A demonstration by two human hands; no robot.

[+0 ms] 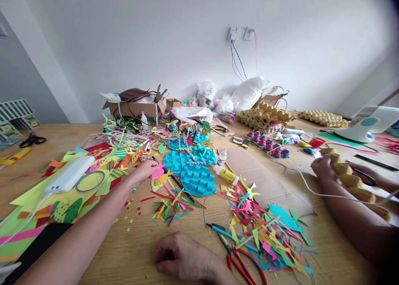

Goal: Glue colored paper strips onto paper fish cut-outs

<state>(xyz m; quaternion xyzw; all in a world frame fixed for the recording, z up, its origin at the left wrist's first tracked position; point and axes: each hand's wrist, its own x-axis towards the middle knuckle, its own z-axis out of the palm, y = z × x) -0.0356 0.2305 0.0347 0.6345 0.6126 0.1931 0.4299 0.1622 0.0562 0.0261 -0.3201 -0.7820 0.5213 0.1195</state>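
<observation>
My left hand [147, 169] reaches to the middle of the table, its fingers pressed together at the edge of a pink paper fish [158, 171]. An orange paper fish [163, 177] lies just below the pink one. Right of them are blue woven paper ovals [198, 180]. My right hand [181, 256] rests on the bare wood near the front edge, fingers curled inward; whether anything is inside is hidden. Red-handled pliers [238, 260] and a pile of paper scraps [274, 239] lie to its right.
At the right, another person's hands [326, 168] hold an egg carton strip [349, 181] and scissors. A white cable [304, 181] crosses there. A power bank [70, 174] lies on coloured paper at left. Glue bottles [222, 158], a cardboard sheet [264, 177] and a box [134, 110] stand or lie beyond.
</observation>
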